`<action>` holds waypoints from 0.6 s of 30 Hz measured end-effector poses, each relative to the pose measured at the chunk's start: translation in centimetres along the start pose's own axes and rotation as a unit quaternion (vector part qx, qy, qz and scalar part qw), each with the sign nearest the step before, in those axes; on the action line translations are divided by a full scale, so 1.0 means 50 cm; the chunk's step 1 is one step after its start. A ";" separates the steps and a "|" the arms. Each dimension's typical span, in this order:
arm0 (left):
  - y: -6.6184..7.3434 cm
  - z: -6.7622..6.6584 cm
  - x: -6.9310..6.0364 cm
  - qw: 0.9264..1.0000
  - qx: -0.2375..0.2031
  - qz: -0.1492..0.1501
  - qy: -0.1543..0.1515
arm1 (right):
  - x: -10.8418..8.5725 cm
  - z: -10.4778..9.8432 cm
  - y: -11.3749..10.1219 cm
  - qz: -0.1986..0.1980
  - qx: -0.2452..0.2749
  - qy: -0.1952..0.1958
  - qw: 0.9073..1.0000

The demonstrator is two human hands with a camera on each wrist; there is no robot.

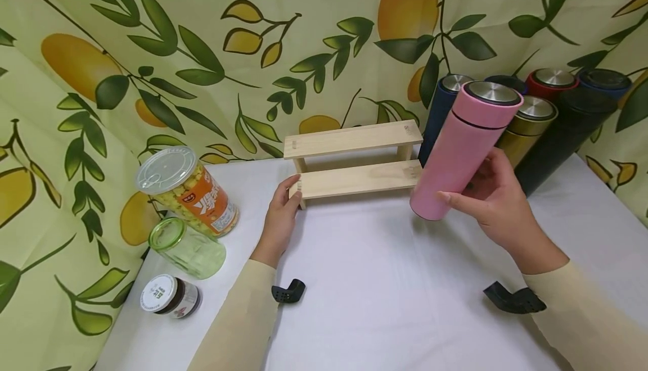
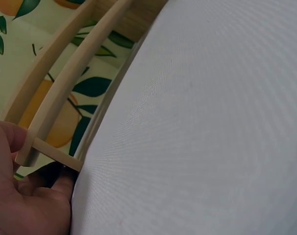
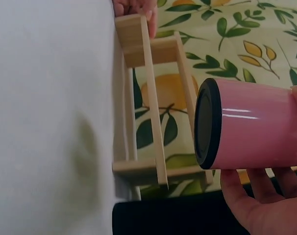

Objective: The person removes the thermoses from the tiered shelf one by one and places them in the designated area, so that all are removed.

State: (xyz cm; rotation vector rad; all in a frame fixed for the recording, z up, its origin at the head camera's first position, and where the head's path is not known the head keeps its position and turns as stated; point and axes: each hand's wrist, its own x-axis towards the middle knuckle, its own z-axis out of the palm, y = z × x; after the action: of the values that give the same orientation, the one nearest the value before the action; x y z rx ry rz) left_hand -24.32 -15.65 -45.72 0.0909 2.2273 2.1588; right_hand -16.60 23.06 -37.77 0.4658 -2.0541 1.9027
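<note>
A pink thermos bottle (image 1: 463, 152) with a steel-topped lid is in my right hand (image 1: 506, 213), thumb on the near side and the other fingers round the far side. Its dark base (image 3: 207, 125) is off the table in the right wrist view. A light wooden two-tier rack (image 1: 359, 179) stands near the back wall. With thumb and fingers, my left hand (image 1: 280, 219) grips the left end of its lower tier. In the left wrist view the thumb lies beside the rack's board (image 2: 65, 98), with fingers below. The thermos hides part of the bottles behind it.
Several bottles crowd the back right, among them a blue one (image 1: 432, 118), a gold one (image 1: 529, 129) and a black one (image 1: 562, 135). On the left are a popcorn tub (image 1: 205, 197), a green glass jar (image 1: 194, 253) and a small white-lidded jar (image 1: 172, 297). Patterned cloth (image 1: 202, 34) hangs behind.
</note>
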 end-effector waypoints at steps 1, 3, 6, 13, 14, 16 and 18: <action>0.000 0.000 0.000 1.000 0.000 0.000 0.000 | -0.003 -0.008 -0.002 0.001 -0.001 0.006 1.000; 0.000 0.001 0.001 1.000 0.001 -0.001 0.001 | -0.009 -0.023 -0.006 0.002 0.002 0.018 1.000; -0.001 0.002 0.002 1.000 0.005 -0.002 -0.001 | -0.018 -0.050 -0.013 0.018 -0.026 0.042 0.999; -0.004 0.002 0.003 1.000 0.007 0.000 -0.005 | -0.037 -0.110 -0.022 0.020 -0.064 0.084 0.994; -0.004 0.002 0.003 1.000 0.008 -0.001 -0.005 | -0.040 -0.118 -0.024 0.024 -0.082 0.089 0.992; -0.004 0.001 0.002 1.000 0.009 -0.001 -0.005 | -0.044 -0.132 -0.028 0.034 -0.129 0.107 0.985; -0.004 0.001 0.002 1.000 0.009 -0.002 -0.006 | -0.049 -0.146 -0.033 0.043 -0.160 0.129 0.978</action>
State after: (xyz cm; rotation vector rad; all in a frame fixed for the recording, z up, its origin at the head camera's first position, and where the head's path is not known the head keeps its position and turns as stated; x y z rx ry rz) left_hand -24.43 -15.61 -45.89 0.0988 2.2403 2.1303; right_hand -13.68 30.30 -36.80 0.0500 -2.1730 1.5363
